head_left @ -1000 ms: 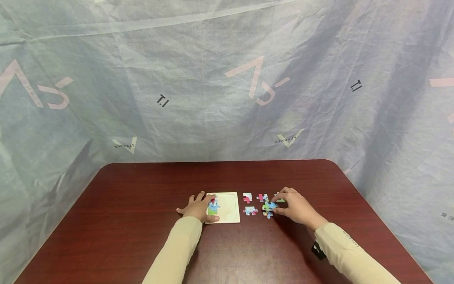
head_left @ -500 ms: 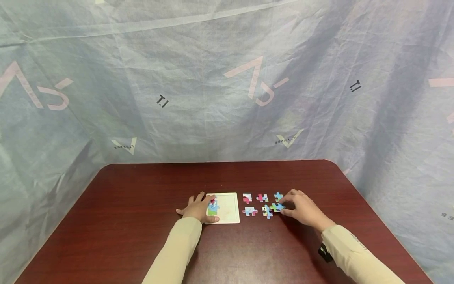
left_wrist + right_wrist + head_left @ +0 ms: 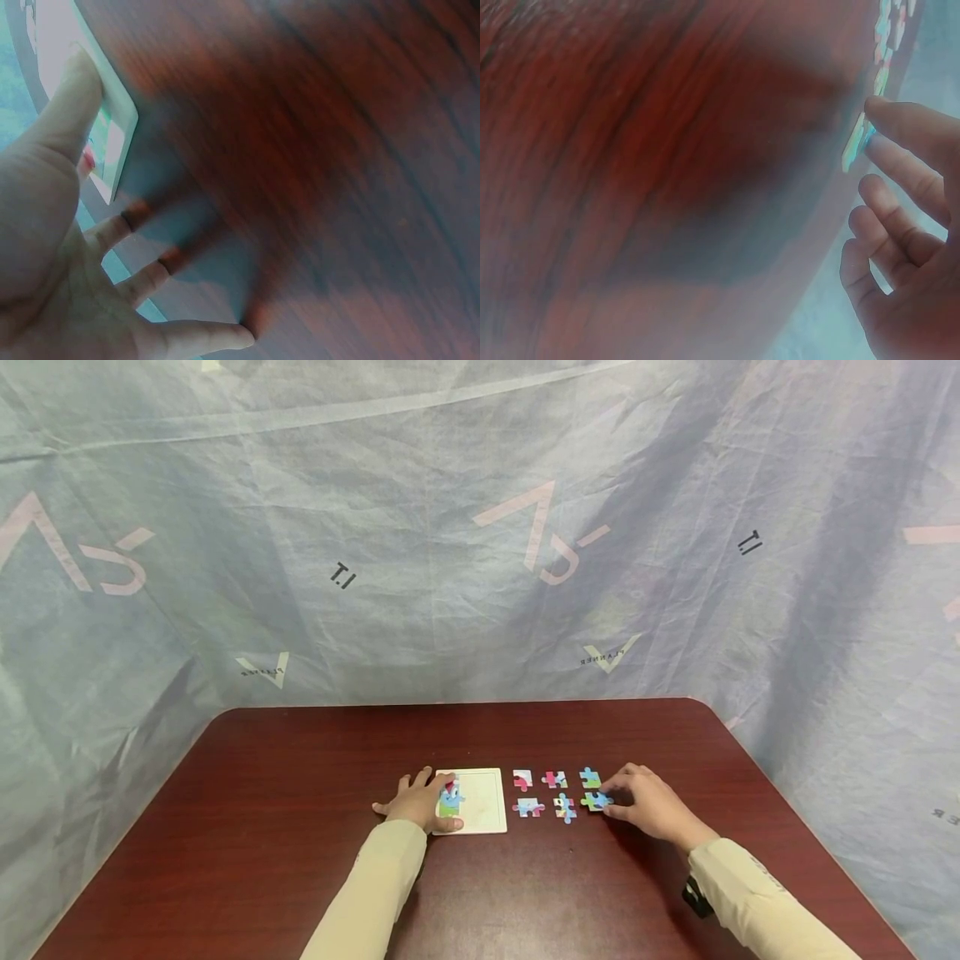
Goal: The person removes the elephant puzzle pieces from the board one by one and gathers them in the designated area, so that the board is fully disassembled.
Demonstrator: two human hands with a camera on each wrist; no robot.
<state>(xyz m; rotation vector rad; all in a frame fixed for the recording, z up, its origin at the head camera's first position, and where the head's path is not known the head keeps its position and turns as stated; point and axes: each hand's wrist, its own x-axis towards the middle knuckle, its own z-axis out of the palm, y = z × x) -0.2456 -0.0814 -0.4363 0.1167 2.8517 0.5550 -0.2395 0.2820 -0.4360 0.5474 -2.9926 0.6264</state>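
Note:
My right hand [image 3: 647,802] pinches a blue and green jigsaw piece [image 3: 595,802] between thumb and index finger, low over the table. In the right wrist view, this hand's other fingers [image 3: 885,201] are bent and hold nothing. My left hand [image 3: 416,802] lies spread over the left side of a pale square puzzle tray [image 3: 491,821], its thumb [image 3: 73,94] on the tray. Fitted pieces with a blue bird-like face [image 3: 452,795] show at the tray's left, partly covered by that hand. The rest of the tray's bed is bare.
Loose jigsaw pieces lie right of the tray: a pink one [image 3: 522,779], a red and white one [image 3: 555,779], a blue one [image 3: 589,777], a pale blue one [image 3: 528,807] and a yellow-blue one [image 3: 565,808]. A grey cloth [image 3: 450,610] hangs behind the dark red table [image 3: 300,860].
My right hand has moved right with the blue and green piece, away from the yellow-blue piece it overlapped. The blue piece behind now shows fully. My left hand stays on the tray.

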